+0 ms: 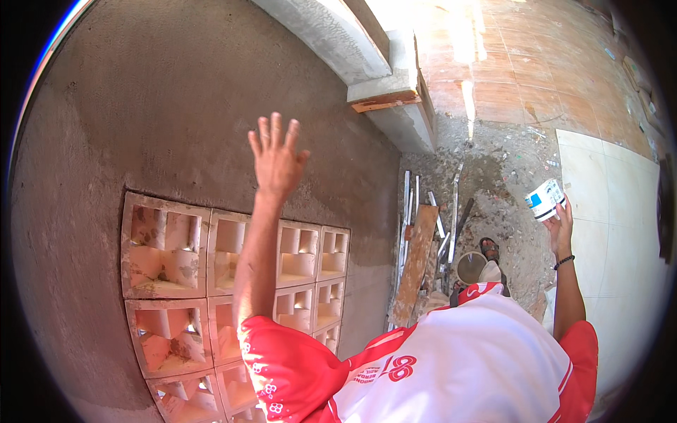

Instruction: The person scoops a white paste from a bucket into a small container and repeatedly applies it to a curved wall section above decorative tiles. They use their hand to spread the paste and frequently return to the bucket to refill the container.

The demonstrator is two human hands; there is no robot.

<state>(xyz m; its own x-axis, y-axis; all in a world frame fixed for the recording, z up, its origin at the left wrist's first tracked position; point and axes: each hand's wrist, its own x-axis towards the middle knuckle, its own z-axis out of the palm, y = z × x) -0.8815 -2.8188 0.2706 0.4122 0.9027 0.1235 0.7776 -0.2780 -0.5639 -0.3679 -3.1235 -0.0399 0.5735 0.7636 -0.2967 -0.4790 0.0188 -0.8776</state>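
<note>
My left hand (277,158) is stretched out over the damp grey plastered wall (176,106), fingers spread and holding nothing. Whether the palm touches the plaster, I cannot tell. Below that hand, a grid of pale ventilation blocks (209,254) with slanted openings is set into the wall, partly covered by my left arm. Off to the right, my right hand (560,229) grips a small white plastic tub (545,200) with blue and dark print, tilted a little. What is inside the tub does not show.
A concrete ledge (391,88) juts out at the top. Wooden planks (415,264) and metal strips (453,211) lie along the wall's foot. A bucket (472,268) stands by my sandalled foot (489,249). Rough rubble floor (508,169) meets pale tiles (589,176) on the right.
</note>
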